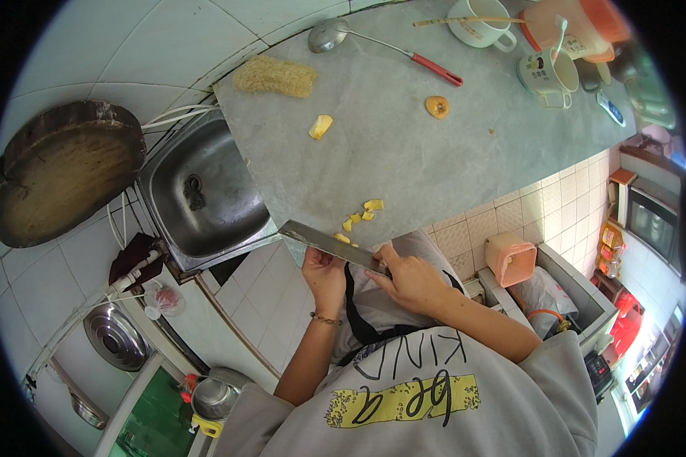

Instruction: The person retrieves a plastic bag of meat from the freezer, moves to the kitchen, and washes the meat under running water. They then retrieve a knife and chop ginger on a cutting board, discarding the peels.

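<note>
My right hand (414,280) grips the handle end of a kitchen knife with a broad metal blade (326,240). The blade points left across the near corner of the grey stone counter (377,148). My left hand (326,274) is just below the blade, its fingers bent close together; the blade partly hides the fingertips and anything between them. Small yellow cut pieces (373,204) lie on the counter beyond the knife, one partly behind the blade. Farther back are a larger pale yellow chunk (320,127) and a brownish-yellow round slice with a dark centre (437,107).
Left of the counter is a steel sink (206,183), with a big round wooden board (71,171) beyond. A loofah scrubber (275,76), a red-handled ladle (434,67), mugs (480,28) and a toothpaste tube (610,108) lie or stand on the counter. A pink bin (510,260) stands at right.
</note>
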Motion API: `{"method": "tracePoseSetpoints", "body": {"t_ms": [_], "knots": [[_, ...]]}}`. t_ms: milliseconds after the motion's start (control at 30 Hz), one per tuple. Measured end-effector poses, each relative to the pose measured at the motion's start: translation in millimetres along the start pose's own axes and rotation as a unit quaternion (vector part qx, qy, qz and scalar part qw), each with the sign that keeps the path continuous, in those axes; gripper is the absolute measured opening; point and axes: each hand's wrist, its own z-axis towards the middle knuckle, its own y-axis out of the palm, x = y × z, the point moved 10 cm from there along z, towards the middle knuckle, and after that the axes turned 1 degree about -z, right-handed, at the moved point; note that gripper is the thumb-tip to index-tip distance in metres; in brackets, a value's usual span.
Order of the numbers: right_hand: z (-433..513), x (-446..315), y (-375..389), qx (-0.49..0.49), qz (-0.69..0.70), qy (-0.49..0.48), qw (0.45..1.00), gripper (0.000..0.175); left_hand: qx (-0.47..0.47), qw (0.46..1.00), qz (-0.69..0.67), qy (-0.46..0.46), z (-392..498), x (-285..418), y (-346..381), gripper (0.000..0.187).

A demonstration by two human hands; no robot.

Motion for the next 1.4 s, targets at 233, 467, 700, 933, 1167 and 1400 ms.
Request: {"method": "tracePoseSetpoints", "body": {"t_ms": [233,467,700,933,1167,1400], "knots": [[2.1,-1.6,-0.1,0.003,-0.001,0.006,1.0,0.038,0.0,0.999,-0.023,0.031,0.8,-0.6,-0.1,0.02],[19.6,-3.9,8.1,0.005,-0.004,0.015,1.0,0.038,0.009,0.999,-0.017,0.036,1.1,1.5,0.4,0.013],[21.6,3.8,6.6,-0.016,0.05,0.02,0.998,0.038,0.018,0.999,0.011,0.029,0.9,-3.9,-2.5,0.014],[37.4,7.3,16.1,-0.01,0.074,0.008,0.997,0.04,0.002,1.0,0.009,0.009,2.0,-10.5,-3.3,0.015],[47.3,-11.1,-0.6,0.019,0.136,-0.054,0.989,0.043,-0.061,0.995,-0.075,-0.004,-1.2,-8.1,-4.3,0.017],[34.1,4.9,-94.5,0.243,-0.105,-0.044,0.963,0.051,-0.273,0.89,-0.34,-0.136,-24.0,34.4,19.8,0.021]]}}
